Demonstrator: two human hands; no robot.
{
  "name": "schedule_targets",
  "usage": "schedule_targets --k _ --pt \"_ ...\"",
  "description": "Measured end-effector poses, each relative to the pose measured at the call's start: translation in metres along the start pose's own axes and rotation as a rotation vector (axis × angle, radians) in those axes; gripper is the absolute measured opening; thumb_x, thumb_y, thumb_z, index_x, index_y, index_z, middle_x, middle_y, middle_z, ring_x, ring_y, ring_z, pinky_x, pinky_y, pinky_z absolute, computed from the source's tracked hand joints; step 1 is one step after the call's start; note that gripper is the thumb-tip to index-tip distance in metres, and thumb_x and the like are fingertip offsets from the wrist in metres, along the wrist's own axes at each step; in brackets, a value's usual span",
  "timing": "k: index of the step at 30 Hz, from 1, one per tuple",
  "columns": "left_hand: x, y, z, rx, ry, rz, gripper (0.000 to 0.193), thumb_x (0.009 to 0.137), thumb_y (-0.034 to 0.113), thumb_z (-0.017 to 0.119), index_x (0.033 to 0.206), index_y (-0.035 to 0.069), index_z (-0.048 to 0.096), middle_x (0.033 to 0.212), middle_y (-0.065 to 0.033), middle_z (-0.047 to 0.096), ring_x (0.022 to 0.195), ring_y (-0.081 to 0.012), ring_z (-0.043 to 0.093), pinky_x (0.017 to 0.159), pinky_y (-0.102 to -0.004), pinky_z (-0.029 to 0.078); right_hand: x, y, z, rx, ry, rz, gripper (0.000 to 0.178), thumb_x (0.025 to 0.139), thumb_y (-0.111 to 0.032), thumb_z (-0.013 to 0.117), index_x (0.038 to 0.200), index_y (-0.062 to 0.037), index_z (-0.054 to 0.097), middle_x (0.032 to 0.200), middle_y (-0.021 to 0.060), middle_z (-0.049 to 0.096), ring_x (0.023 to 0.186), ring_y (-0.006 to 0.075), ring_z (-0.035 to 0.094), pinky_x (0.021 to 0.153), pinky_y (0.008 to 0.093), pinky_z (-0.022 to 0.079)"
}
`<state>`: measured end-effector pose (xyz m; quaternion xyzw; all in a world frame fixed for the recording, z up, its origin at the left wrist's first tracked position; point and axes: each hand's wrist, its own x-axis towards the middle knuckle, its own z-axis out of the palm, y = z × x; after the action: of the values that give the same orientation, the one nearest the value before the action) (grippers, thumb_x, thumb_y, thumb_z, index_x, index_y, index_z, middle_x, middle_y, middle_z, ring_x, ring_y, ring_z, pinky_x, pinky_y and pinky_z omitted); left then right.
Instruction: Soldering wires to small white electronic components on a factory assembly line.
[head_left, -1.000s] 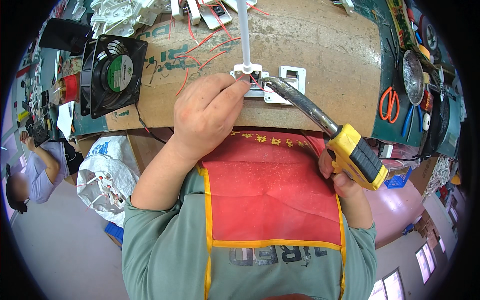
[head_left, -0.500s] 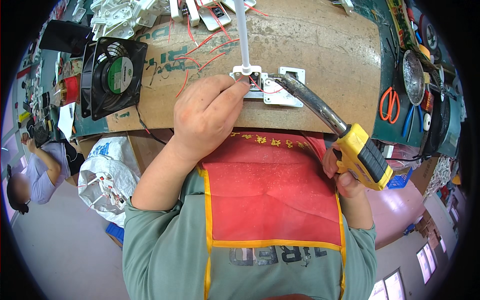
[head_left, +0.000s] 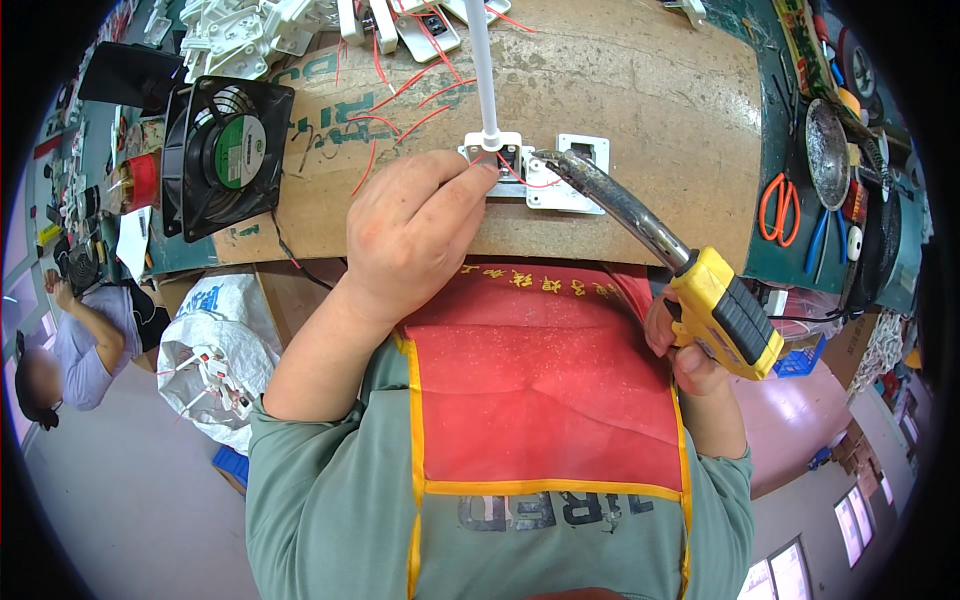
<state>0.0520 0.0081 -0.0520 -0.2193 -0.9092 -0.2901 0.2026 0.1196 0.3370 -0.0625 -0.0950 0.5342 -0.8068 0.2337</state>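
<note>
My left hand (head_left: pixel 412 228) is closed in a pinch at a small white plastic housing (head_left: pixel 508 139). A short bit of red wire (head_left: pixel 478 158) shows at the fingertips, which hide where it ends. Inside the housing sits a black part, and a second red wire (head_left: pixel 530 184) curves out to the right. My right hand (head_left: pixel 688 350) grips a yellow and black soldering gun (head_left: pixel 722 312). Its dark metal barrel slants up left, with the tip close to the housing's right side. Beneath the tip lies a white square plate (head_left: pixel 568 196) with an opening. A white rod (head_left: pixel 484 75) stands up from the housing.
A black fan (head_left: pixel 228 158) stands at the left on the cardboard sheet (head_left: pixel 640 95). White plastic parts (head_left: pixel 250 35) with red wires are heaped at the back. Orange-handled scissors (head_left: pixel 778 210), blue-handled pliers (head_left: pixel 825 240) and a metal dish (head_left: pixel 827 155) lie right. Another person (head_left: pixel 95 335) is far left.
The soldering gun's tip has shifted slightly left, toward the housing. My left hand keeps its pinch in nearly the same place.
</note>
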Motion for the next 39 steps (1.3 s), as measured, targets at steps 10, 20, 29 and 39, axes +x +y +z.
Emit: schedule_targets --k 10,20,29,39 --pt "-0.001 -0.001 0.001 -0.024 0.006 -0.013 0.023 0.074 0.001 0.076 0.096 0.006 0.071 0.087 -0.0056 0.066 0.076 -0.0236 0.066 0.065 -0.0359 0.053 -0.001 -0.002 0.001 0.054 0.043 0.027 0.062 0.087 -0.030 0.080 0.137 -0.0071 0.051 0.085 0.0032 0.052 0.067 0.0129 0.049 0.057 0.0275 0.043" --pt "0.022 -0.022 -0.034 0.033 -0.098 -0.462 0.012 0.084 0.011 0.076 0.094 0.004 0.072 0.089 -0.0072 0.067 0.070 -0.0179 0.061 0.065 -0.0301 0.049 -0.003 -0.009 0.007 0.120 0.226 0.091 0.072 0.078 -0.034 0.087 0.132 -0.0033 0.052 0.078 0.0016 0.051 0.065 0.0115 0.048 0.056 0.0257 0.039" --pt "0.028 -0.027 -0.016 0.073 -0.197 -0.567 0.010 0.085 0.014 0.071 0.088 0.004 0.070 0.092 -0.0120 0.064 0.090 -0.0332 0.063 0.079 -0.0422 0.051 -0.005 -0.010 0.005 0.123 0.185 0.106 0.067 0.080 -0.030 0.084 0.133 -0.0040 0.052 0.078 0.0018 0.051 0.065 0.0115 0.047 0.056 0.0260 0.040" --pt "0.023 -0.028 -0.010 0.170 -0.164 -0.430 0.009 0.088 0.012 0.070 0.090 0.003 0.069 0.094 -0.0115 0.065 0.088 -0.0311 0.064 0.077 -0.0407 0.051 -0.005 -0.005 0.011 0.012 0.238 0.116 0.077 0.078 -0.047 0.083 0.132 -0.0008 0.052 0.072 0.0006 0.049 0.058 0.0120 0.047 0.053 0.0257 0.038"
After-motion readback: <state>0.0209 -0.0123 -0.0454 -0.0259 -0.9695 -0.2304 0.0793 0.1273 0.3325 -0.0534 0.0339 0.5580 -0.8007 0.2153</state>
